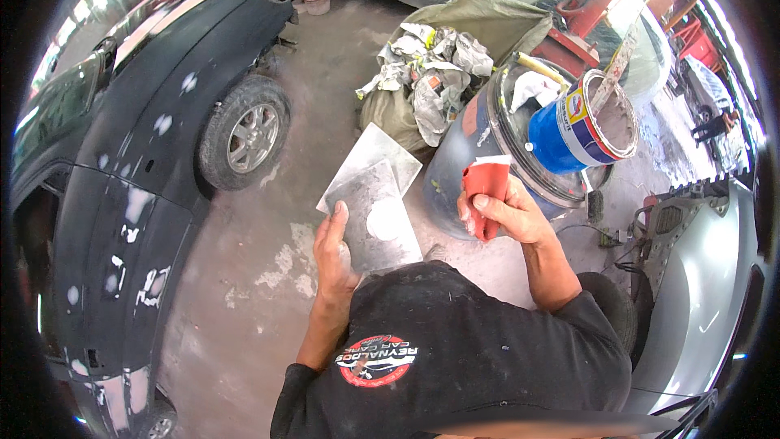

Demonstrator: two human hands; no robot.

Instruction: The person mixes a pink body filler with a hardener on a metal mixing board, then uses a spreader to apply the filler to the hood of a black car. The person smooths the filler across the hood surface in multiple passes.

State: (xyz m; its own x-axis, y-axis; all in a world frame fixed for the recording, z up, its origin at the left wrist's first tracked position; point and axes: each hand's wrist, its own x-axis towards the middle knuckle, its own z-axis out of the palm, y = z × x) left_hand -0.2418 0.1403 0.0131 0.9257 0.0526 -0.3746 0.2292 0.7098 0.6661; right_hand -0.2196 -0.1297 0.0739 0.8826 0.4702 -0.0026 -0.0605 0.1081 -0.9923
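Floor: I see stained grey concrete (pixel 325 73).
Left of the drum (pixel 455 162): dark car (pixel 146 138), white-patched.
Behind the drum: rag heap (pixel 431 65).
Light: daylight, top right.

Open concrete floor (pixel 268 276) runs from centre to lower left of the frame, between the dark car (pixel 138 154) at left and the metal plates (pixel 374 195) at centre. Right of centre, the blue drum (pixel 463 162) blocks passage, with an open paint can (pixel 581 126) on top. Crumpled paper on a sack (pixel 431 73) obstructs the upper centre. A grey car panel (pixel 699 293) closes off the right edge.
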